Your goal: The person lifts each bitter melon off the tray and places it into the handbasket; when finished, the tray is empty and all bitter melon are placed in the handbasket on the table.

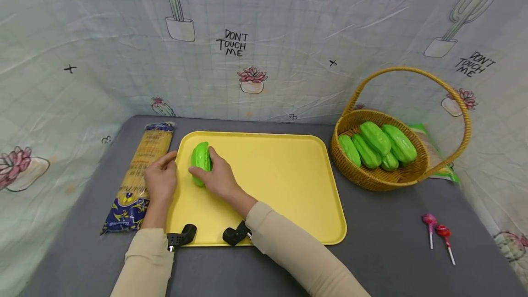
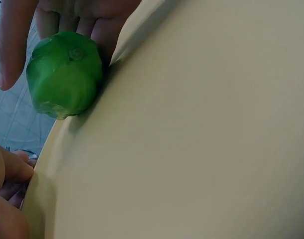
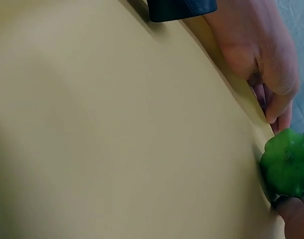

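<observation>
A bright green ribbed gourd (image 1: 200, 157) lies along the left side of the yellow tray (image 1: 284, 187). My right hand (image 1: 218, 178) grips it, thumb on the near left side and fingers along the right. Its blunt end faces the left wrist view, with the right hand (image 2: 87, 15) behind it. My left hand (image 1: 161, 180) is at the tray's left rim, its fingers loosely curled with nothing inside them. In the right wrist view, the left hand's fingertips come right up to the rim, close to the gourd (image 3: 288, 164).
A yellow pasta packet (image 1: 142, 164) lies left of the tray. On the right stands a wicker basket (image 1: 363, 180) with a tall handle, holding several more green gourds (image 1: 375, 136). Another packet (image 1: 441, 164) lies partly behind it. Two lollipops (image 1: 430, 220) lie at the front right.
</observation>
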`<act>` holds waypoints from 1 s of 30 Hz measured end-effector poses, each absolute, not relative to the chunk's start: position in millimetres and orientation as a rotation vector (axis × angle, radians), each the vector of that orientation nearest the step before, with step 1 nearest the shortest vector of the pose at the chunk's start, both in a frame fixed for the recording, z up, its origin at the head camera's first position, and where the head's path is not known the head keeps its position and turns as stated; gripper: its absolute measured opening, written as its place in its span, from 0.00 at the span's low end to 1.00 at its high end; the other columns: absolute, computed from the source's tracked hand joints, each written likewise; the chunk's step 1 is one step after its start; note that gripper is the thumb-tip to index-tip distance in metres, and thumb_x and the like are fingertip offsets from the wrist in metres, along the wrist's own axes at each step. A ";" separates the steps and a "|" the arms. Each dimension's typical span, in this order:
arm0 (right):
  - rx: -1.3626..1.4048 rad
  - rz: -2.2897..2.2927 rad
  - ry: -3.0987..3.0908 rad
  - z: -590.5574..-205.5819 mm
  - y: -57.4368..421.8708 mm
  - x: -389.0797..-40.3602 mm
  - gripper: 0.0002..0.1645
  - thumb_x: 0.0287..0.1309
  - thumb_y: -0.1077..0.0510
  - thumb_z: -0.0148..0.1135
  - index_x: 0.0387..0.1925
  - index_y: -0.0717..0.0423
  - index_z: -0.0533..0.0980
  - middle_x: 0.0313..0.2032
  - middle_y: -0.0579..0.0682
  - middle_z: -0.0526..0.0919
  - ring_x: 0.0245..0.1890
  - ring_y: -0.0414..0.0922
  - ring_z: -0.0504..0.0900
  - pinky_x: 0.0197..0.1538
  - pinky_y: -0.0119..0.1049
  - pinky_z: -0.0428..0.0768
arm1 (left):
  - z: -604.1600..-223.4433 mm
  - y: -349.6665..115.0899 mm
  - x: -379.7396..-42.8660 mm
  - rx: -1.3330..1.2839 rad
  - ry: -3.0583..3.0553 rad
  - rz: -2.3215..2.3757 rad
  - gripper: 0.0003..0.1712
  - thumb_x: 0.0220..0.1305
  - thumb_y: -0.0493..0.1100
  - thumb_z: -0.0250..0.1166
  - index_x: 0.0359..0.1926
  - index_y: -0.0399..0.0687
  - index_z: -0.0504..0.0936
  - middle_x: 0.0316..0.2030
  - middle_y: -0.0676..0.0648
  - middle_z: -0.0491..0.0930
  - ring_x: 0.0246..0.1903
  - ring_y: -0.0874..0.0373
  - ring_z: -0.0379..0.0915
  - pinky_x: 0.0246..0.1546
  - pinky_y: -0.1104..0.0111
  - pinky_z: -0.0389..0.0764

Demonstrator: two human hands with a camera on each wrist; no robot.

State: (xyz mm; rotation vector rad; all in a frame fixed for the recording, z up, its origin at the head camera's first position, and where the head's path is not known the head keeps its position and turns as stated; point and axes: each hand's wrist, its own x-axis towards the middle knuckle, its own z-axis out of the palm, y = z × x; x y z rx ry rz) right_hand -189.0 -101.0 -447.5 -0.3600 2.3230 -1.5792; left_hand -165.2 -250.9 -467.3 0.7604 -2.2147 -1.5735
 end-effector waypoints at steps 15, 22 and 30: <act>-0.423 -1.536 2.339 -447.9 -96.9 -190.6 0.49 0.70 0.46 0.63 0.81 0.57 0.50 0.65 0.58 0.76 0.58 0.46 0.80 0.57 0.35 0.82 | -466.7 -249.5 -163.8 0.733 -2.226 -1.590 0.22 0.78 0.36 0.50 0.67 0.43 0.78 0.66 0.39 0.77 0.65 0.47 0.75 0.64 0.55 0.79; -0.436 -1.537 2.356 -446.9 -97.3 -189.5 0.48 0.70 0.46 0.63 0.80 0.57 0.52 0.65 0.58 0.77 0.58 0.46 0.80 0.57 0.35 0.82 | -466.5 -250.1 -164.9 0.743 -2.223 -1.582 0.22 0.78 0.36 0.50 0.67 0.43 0.78 0.66 0.40 0.78 0.65 0.47 0.76 0.64 0.55 0.79; -0.444 -1.557 2.338 -444.3 -96.5 -186.5 0.48 0.70 0.46 0.62 0.80 0.56 0.52 0.65 0.58 0.77 0.58 0.47 0.80 0.57 0.34 0.82 | -466.9 -250.4 -165.2 0.747 -2.228 -1.565 0.22 0.77 0.35 0.50 0.66 0.41 0.78 0.65 0.38 0.78 0.65 0.46 0.75 0.65 0.53 0.78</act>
